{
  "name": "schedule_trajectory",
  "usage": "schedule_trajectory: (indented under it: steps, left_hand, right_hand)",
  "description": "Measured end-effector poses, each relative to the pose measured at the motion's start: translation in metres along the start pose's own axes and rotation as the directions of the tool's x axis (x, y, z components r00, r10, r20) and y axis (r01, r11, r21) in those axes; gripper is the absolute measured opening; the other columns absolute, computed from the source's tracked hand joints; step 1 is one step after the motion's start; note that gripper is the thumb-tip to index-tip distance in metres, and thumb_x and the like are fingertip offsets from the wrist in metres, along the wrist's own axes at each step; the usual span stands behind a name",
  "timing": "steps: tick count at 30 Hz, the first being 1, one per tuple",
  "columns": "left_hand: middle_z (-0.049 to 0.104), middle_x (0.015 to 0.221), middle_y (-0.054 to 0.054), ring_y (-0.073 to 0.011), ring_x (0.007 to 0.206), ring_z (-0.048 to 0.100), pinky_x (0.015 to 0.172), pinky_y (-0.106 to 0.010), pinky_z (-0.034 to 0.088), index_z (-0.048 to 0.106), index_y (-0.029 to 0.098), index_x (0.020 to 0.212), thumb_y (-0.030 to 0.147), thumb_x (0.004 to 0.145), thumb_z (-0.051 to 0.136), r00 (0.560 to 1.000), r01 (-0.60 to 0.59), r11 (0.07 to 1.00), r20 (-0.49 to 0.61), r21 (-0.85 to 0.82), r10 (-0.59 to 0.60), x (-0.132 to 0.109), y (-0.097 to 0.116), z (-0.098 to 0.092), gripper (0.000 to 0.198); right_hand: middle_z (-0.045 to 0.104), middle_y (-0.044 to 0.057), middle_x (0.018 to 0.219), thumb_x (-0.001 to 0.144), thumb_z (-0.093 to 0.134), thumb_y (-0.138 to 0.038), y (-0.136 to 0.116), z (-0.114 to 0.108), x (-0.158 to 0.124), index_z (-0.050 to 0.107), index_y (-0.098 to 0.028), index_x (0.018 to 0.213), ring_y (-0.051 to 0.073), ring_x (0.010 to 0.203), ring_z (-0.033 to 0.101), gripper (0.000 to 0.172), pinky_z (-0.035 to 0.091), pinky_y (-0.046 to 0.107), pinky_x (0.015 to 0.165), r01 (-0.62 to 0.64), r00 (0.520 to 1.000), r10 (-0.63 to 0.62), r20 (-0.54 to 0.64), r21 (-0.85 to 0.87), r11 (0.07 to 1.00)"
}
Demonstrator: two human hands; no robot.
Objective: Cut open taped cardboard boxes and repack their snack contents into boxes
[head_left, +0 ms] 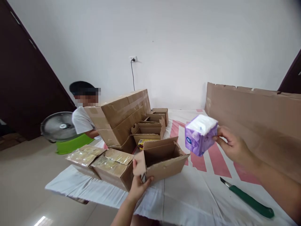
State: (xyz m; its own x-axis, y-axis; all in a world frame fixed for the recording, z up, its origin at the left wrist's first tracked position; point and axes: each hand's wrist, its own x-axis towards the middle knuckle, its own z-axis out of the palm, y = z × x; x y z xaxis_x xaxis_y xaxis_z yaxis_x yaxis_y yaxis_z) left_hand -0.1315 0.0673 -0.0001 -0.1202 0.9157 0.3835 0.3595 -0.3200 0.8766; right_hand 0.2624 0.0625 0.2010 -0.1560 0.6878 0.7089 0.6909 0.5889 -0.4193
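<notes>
My right hand point(227, 142) pinches the side of a purple and white plastic-wrapped tissue pack point(201, 138), held in the air above the table. Its white top faces up. To the left, an open cardboard box point(164, 168) sits near the table's front edge. My left hand point(138, 183) grips this box at its left end, with the thumb on the front wall and fingers around the end flap. The part of the box's inside that shows is dark. A green-handled utility knife point(251, 201) lies on the cloth below my right forearm, its blade out.
Two taped boxes point(114, 163) stand left of the open box. Behind are stacked closed cartons point(122, 116), several open boxes point(149, 130) and a small yellow box point(141, 143). A cardboard sheet point(254, 125) stands at right. Beyond the cartons sits another person point(82, 117) near a fan point(60, 125).
</notes>
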Motion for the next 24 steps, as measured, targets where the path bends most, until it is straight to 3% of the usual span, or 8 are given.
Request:
schedule_trajectory:
  steps: [3,5,8,12,15,19,22,24]
  left_hand:
    - [0.029,0.152,-0.017,-0.0278,0.142,0.031,0.114,-0.053,0.025,-0.004,0.026,0.151,0.035,0.091,0.05,0.985,-0.032,0.996,-0.167,0.083,0.045,-0.014,-0.008,0.013,0.081]
    - [0.027,0.15,-0.016,-0.03,0.143,0.026,0.115,-0.056,0.023,0.01,0.025,0.15,0.033,0.091,0.05,0.94,-0.074,0.964,-0.304,0.255,0.153,-0.032,-0.012,0.023,0.071]
    - [0.038,0.137,-0.017,-0.0338,0.139,0.029,0.113,-0.061,0.026,0.033,0.023,0.14,0.03,0.088,0.054,0.902,-0.128,0.895,-0.325,0.428,0.284,-0.067,-0.015,0.043,0.057]
    - [0.057,0.116,-0.014,-0.0315,0.117,0.055,0.102,-0.055,0.043,0.057,0.026,0.115,0.033,0.091,0.047,0.963,-0.269,0.929,0.068,0.256,0.261,-0.098,-0.02,0.075,0.027]
    - [0.059,0.126,-0.016,-0.0338,0.122,0.054,0.1,-0.053,0.046,0.058,0.025,0.123,0.046,0.09,0.048,0.923,-0.206,0.975,0.348,0.084,0.165,-0.101,-0.019,0.099,0.04]
    - [0.041,0.15,-0.014,-0.0348,0.138,0.038,0.107,-0.05,0.041,0.035,0.027,0.146,0.063,0.086,0.047,0.867,0.023,0.995,0.498,-0.1,0.03,-0.107,-0.015,0.131,0.072]
    - [0.029,0.157,-0.006,-0.0315,0.144,0.027,0.115,-0.044,0.031,0.016,0.031,0.152,0.069,0.082,0.047,0.776,0.189,0.944,0.63,-0.269,0.024,-0.117,-0.007,0.156,0.087]
    - [0.023,0.16,-0.004,-0.029,0.146,0.02,0.119,-0.042,0.023,0.004,0.029,0.153,0.07,0.081,0.048,0.732,0.256,0.91,0.68,-0.326,0.037,-0.115,0.007,0.171,0.094]
  right_hand:
    - [0.064,0.007,0.1,0.094,0.042,-0.029,0.012,0.014,-0.048,0.057,-0.023,0.084,0.021,0.092,0.061,0.019,0.051,0.034,0.078,-0.06,0.992,0.059,0.109,0.01,0.998]
    - [0.065,0.008,0.101,0.095,0.041,-0.028,0.017,0.033,-0.087,0.06,-0.024,0.09,0.021,0.092,0.062,0.02,0.053,0.035,0.079,-0.104,0.975,0.104,0.198,-0.011,0.995]
    - [0.067,0.007,0.093,0.096,0.038,-0.023,0.023,0.067,-0.144,0.064,-0.023,0.088,0.021,0.087,0.064,0.027,0.054,0.036,0.078,-0.075,0.937,0.093,0.337,-0.066,0.995]
    - [0.063,0.009,0.12,0.092,0.05,-0.028,0.034,0.095,-0.193,0.061,-0.026,0.112,0.027,0.115,0.058,0.023,0.05,0.045,0.096,-0.096,0.974,0.125,0.188,-0.157,0.983]
    - [0.053,0.012,0.137,0.088,0.058,-0.036,0.045,0.102,-0.217,0.046,-0.026,0.133,0.032,0.126,0.05,0.047,0.048,0.051,0.1,-0.211,0.977,0.213,-0.01,-0.195,0.958]
    - [0.049,0.013,0.142,0.09,0.053,-0.034,0.049,0.117,-0.257,0.026,-0.029,0.147,0.032,0.127,0.052,0.063,0.051,0.047,0.099,-0.336,0.941,0.325,-0.089,-0.166,0.927]
    - [0.046,0.013,0.145,0.092,0.05,-0.032,0.043,0.137,-0.285,0.009,-0.031,0.152,0.032,0.127,0.052,0.074,0.054,0.044,0.096,-0.372,0.928,0.368,-0.055,-0.121,0.92]
    - [0.041,0.012,0.149,0.092,0.048,-0.033,0.039,0.147,-0.286,0.005,-0.031,0.153,0.033,0.131,0.048,0.075,0.052,0.046,0.098,-0.388,0.921,0.382,-0.078,-0.099,0.916]
